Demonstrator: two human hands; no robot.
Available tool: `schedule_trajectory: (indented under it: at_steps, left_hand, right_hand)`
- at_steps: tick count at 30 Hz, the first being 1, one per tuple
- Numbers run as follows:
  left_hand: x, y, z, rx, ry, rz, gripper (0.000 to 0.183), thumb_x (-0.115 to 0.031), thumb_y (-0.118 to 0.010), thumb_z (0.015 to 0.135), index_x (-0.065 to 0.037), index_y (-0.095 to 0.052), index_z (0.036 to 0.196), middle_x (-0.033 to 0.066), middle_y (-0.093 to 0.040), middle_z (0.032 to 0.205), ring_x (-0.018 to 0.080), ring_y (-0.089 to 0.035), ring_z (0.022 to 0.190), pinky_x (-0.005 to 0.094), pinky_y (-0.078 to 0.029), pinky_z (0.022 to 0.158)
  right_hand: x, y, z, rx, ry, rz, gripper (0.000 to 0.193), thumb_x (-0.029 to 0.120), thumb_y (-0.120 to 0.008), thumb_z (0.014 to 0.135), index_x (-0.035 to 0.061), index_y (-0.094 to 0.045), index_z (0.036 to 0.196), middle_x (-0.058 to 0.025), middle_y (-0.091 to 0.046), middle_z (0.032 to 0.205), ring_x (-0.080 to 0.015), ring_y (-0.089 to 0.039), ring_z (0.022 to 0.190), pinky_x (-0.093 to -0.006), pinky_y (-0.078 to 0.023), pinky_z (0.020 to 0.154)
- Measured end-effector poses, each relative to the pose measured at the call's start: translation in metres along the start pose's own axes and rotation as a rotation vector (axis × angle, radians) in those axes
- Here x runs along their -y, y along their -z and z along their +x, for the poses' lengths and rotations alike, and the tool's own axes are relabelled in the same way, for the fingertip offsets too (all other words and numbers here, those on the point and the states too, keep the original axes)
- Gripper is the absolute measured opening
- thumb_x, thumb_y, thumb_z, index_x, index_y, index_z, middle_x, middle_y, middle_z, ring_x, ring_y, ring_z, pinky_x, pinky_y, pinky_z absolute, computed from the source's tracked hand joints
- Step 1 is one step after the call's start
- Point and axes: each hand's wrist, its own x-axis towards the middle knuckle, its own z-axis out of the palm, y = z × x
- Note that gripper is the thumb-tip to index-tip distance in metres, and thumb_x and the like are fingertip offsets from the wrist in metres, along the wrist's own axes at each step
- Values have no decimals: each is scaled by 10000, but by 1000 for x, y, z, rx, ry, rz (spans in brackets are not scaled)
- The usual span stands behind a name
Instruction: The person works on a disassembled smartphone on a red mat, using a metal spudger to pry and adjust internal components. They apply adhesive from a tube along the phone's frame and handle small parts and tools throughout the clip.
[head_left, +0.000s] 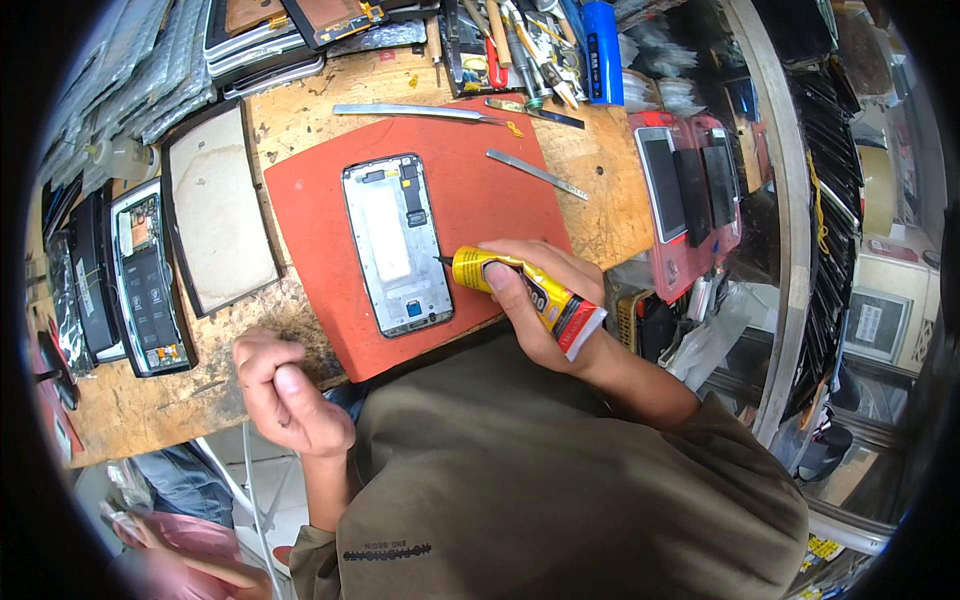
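Note:
My right hand (540, 290) is wrapped round a yellow, black and red tube of glue (535, 292). Its thin black nozzle points left, at or just over the right edge of a silver phone frame (397, 245); whether it touches, I cannot tell. The frame lies face up on a red-orange mat (490, 180), with a white rectangular patch in its middle and a small flex part near its top. My left hand (290, 395) is held at the table's front edge, fingers curled in; whether anything is in them is hidden.
Metal spudgers (405, 111) lie on the mat's far side. At left are an opened phone (150, 275) and a framed pale panel (222, 210). A tool tray (510, 50) and a blue cylinder (603, 55) stand behind. Phones rest on a red tray (680, 270) at right. Another person (185, 550) is lower left.

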Motion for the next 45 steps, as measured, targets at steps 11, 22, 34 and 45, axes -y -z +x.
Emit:
schedule_trajectory:
  at_steps: [11, 22, 34, 45]
  left_hand:
    - [-5, -7, 4, -27, -24, 155, 202, -94, -584, 1065, 62, -674, 1157, 157, -616, 1031, 233, -572, 896, 333, -480, 751]
    - [-3, -3, 2, -21, -26, 250, 250, -178, -612, 1102, 46, -711, 1152, 126, -622, 932, 225, -569, 834, 315, -454, 737]
    - [-3, -4, -3, -93, 19, 129, 177, 7, -625, 1030, 16, -700, 1191, 125, -520, 1130, 196, -544, 972, 314, -486, 833]
    - [-1, -5, -2, -97, 33, 65, 162, -35, -636, 1050, 34, -685, 1188, 140, -541, 1138, 210, -567, 958, 322, -494, 810]
  right_hand:
    - [0, 9, 22, 21, 58, -11, 146, 1, -723, 967, -62, -733, 1099, -192, -755, 876, -275, -747, 718, -339, -567, 641]
    - [10, 13, 0, 164, -31, 16, 141, 12, -743, 946, -58, -747, 1067, -183, -756, 841, -264, -735, 665, -328, -563, 609]
    - [24, -13, 20, 269, 130, 44, 121, -4, -746, 950, -44, -727, 1063, -172, -720, 852, -319, -708, 689, -393, -553, 607]
    - [9, -22, 69, 156, 89, 39, 164, 108, -721, 1006, -43, -764, 1055, -175, -749, 856, -255, -716, 731, -350, -552, 696]
